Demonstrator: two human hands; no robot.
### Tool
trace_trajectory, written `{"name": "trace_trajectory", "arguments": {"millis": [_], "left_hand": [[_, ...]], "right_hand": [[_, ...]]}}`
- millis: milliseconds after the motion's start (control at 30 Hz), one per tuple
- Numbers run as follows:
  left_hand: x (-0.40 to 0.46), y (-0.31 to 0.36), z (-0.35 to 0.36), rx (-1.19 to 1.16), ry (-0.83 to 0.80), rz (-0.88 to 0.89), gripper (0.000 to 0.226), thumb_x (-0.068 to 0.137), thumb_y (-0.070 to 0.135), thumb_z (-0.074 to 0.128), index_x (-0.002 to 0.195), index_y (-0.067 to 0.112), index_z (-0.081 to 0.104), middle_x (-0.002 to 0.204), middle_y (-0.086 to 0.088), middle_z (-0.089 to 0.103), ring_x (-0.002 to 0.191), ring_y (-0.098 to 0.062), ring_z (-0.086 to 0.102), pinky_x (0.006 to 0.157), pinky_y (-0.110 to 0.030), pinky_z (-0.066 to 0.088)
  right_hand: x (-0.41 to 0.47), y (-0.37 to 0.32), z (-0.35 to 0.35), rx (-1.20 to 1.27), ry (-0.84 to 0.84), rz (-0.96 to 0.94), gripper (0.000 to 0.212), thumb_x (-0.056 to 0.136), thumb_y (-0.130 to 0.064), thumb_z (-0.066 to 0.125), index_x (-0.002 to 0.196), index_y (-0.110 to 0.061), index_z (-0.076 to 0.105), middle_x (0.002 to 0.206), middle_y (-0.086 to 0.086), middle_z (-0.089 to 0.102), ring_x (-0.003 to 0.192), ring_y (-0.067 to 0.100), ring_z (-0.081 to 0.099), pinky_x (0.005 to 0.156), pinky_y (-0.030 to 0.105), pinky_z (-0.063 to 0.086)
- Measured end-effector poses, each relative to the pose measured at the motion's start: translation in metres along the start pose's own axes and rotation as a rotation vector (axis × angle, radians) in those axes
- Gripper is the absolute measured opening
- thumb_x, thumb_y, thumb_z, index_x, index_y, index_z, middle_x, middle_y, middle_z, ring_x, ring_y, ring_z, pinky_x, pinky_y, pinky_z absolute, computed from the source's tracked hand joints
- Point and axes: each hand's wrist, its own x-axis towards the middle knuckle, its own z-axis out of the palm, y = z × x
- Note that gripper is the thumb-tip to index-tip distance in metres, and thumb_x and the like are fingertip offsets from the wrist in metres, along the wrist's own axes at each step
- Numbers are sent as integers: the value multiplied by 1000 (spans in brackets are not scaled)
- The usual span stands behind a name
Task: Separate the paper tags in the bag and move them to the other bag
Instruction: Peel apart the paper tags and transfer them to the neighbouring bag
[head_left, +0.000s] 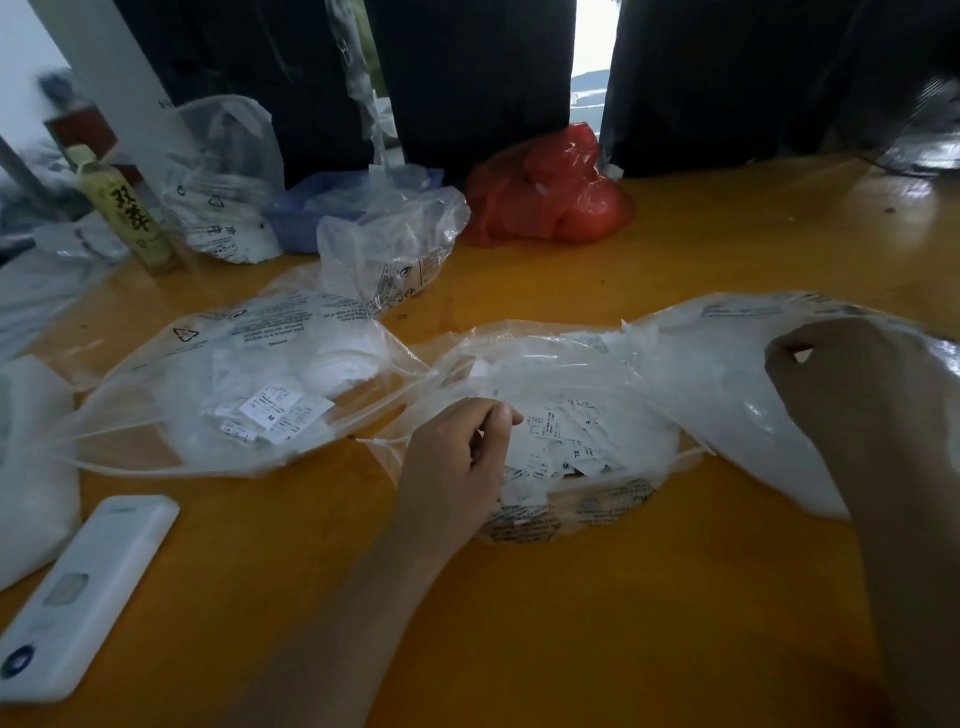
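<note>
— Left hand (462, 457) sits curled at the middle bag (561, 374), on the tags (566, 447); right hand (852, 384) pinches its raised film.
— Handling?
— Light, slippery slips, I reckon; pinch one edge.

We read 2 large Chinese characters, 双莘 or close to it, down the label of the bottle (127, 218). Paper tags in the middle bag (566, 441) show "XL", "M" and "S"; a tag in the left bag (270, 410) shows "M". That bag's film carries a recycling triangle (185, 334) and small print too fine to read.
</note>
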Motion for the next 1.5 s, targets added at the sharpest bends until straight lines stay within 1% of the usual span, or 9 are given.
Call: {"name": "trace_trajectory", "arguments": {"millis": [233, 333, 433, 733, 1033, 1167, 1300, 1367, 1500], "left_hand": [[-2, 4, 0, -159, 25, -38, 28, 108, 31, 50, 107, 22, 76, 82, 16, 68, 79, -5, 67, 66, -13, 48], [-3, 3, 1, -415, -81, -107, 33, 106, 44, 51, 128, 25, 67, 108, 15, 74, 98, -11, 72, 81, -22, 58], [-4, 6, 1, -615, -217, -193, 50, 96, 62, 58, 138, 36, 57, 126, 13, 71, 111, -14, 72, 91, -27, 59], [-3, 3, -1, -639, -126, -247, 6, 98, 26, 75, 96, 31, 78, 90, 2, 80, 84, -13, 76, 77, -19, 58], [-2, 3, -1, -791, -120, -346, 17, 91, 44, 72, 102, 33, 78, 106, -2, 80, 100, -19, 76, 85, -28, 60], [-1, 5, 0, -818, -58, -367, 18, 85, 44, 77, 97, 33, 83, 106, 0, 81, 103, -17, 76, 86, -28, 60], [3, 7, -4, -1047, 7, -472, 14, 82, 36, 88, 89, 26, 82, 105, -10, 80, 104, -24, 76, 87, -32, 60], [5, 5, -7, -1163, 42, -531, 13, 81, 28, 83, 90, 20, 78, 104, -12, 80, 101, -26, 77, 86, -36, 61], [5, 3, -9, -1216, 52, -549, 19, 83, 15, 72, 101, 11, 70, 101, -13, 80, 94, -22, 78, 77, -30, 62]], "right_hand": [[-16, -26, 1, 384, 264, -212, 13, 98, -24, 67, 99, -11, 70, 110, 10, 63, 79, 22, 57, 71, 32, 45], [-41, -59, 5, 753, 0, -297, 8, 95, -22, 72, 96, -17, 67, 88, -9, 69, 77, 10, 67, 68, 12, 51], [-68, -86, 16, 987, -391, -268, 14, 91, -34, 73, 96, -23, 64, 82, -6, 72, 75, 11, 71, 68, 25, 61], [-84, -94, 32, 1221, -571, -207, 39, 91, -14, 75, 123, -25, 55, 90, 1, 68, 77, 21, 73, 71, 30, 60], [-87, -98, 31, 1028, -557, -246, 14, 89, -41, 72, 91, -28, 70, 76, -5, 73, 67, 14, 70, 66, 38, 62], [-90, -102, 31, 960, -538, -270, 18, 88, -51, 63, 92, -34, 68, 80, -13, 72, 70, 6, 70, 69, 30, 61], [-87, -97, 41, 813, -405, -266, 4, 99, -35, 64, 96, -33, 66, 80, -17, 69, 78, 1, 66, 67, 15, 55], [-84, -95, 44, 591, -291, -365, 12, 101, -26, 62, 110, -28, 70, 97, -19, 69, 83, -1, 62, 74, 11, 48], [-79, -95, 51, 327, -330, -579, 32, 101, -28, 58, 132, -27, 65, 131, -6, 64, 119, 18, 51, 94, 30, 40]]}}
